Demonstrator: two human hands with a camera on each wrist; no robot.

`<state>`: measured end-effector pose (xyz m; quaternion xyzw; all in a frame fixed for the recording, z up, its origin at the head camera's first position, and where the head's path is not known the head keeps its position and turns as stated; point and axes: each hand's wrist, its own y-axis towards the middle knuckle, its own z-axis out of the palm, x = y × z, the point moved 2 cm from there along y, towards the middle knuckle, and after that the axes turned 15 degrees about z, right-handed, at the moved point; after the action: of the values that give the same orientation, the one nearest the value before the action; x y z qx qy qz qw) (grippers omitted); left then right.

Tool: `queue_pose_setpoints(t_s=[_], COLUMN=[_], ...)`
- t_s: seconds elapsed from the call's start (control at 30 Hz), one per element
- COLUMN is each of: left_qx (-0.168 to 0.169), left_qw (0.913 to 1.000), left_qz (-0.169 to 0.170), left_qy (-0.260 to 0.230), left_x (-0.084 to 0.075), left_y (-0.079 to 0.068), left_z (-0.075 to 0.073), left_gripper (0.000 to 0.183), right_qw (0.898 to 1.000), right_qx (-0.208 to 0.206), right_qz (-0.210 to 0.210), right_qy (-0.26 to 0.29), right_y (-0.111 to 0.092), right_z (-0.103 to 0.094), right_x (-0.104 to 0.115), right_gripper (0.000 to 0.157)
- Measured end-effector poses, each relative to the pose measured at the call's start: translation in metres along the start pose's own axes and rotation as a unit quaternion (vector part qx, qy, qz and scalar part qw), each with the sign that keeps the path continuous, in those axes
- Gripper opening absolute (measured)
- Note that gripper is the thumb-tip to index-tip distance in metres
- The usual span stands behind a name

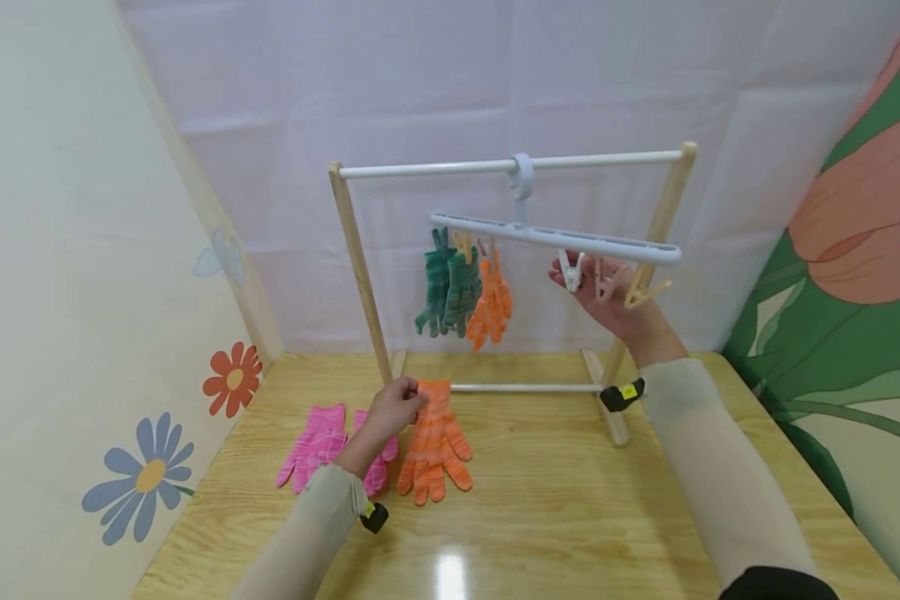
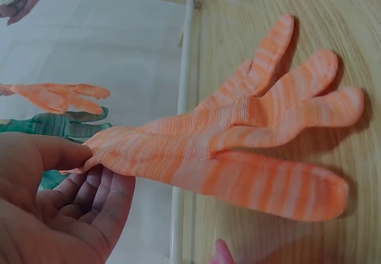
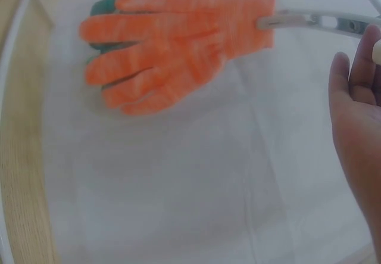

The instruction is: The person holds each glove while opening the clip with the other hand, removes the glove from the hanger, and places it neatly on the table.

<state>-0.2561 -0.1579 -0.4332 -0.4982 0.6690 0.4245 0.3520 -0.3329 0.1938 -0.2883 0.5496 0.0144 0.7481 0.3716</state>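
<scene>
My left hand (image 1: 395, 410) pinches the cuff of an orange striped glove (image 1: 435, 446). Its fingers point down toward the tabletop, as the left wrist view also shows. Under the hanger's right half, my right hand (image 1: 607, 292) is raised with its fingers around a white clothespin (image 1: 571, 271). A pink clothespin (image 1: 607, 279) and a yellow clothespin (image 1: 645, 293) hang beside it, overlapping the palm and wrist. From the hanger's left half hang two green gloves (image 1: 437, 287) and another orange glove (image 1: 491, 304), each clipped at the cuff.
A pale blue hanger (image 1: 555, 237) hooks over the white top rail (image 1: 435, 169) of a wooden-legged rack (image 1: 363, 275). Two pink gloves (image 1: 318, 442) lie on the wooden table (image 1: 555, 517), one partly behind my left forearm. A white cloth backs the rack, with painted walls at both sides.
</scene>
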Motion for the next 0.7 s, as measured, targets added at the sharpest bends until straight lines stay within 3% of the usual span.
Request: queue_pose_setpoints(t_s=[0.4, 0.7], left_qx=[0.003, 0.007], left_qw=[0.9990, 0.9969], left_qz=[-0.013, -0.018], left_qy=[0.042, 0.076], left_x=[0.010, 0.016], left_y=[0.002, 0.002], left_z=[-0.001, -0.002], left_gripper=[0.013, 0.012], right_qw=[1.000, 1.000], right_qx=[-0.024, -0.021], right_qz=[-0.002, 0.000], right_qy=[-0.007, -0.006], right_y=[-0.001, -0.001], right_z=[0.000, 0.002], right_x=[0.000, 0.000], right_gripper=[0.017, 0.020])
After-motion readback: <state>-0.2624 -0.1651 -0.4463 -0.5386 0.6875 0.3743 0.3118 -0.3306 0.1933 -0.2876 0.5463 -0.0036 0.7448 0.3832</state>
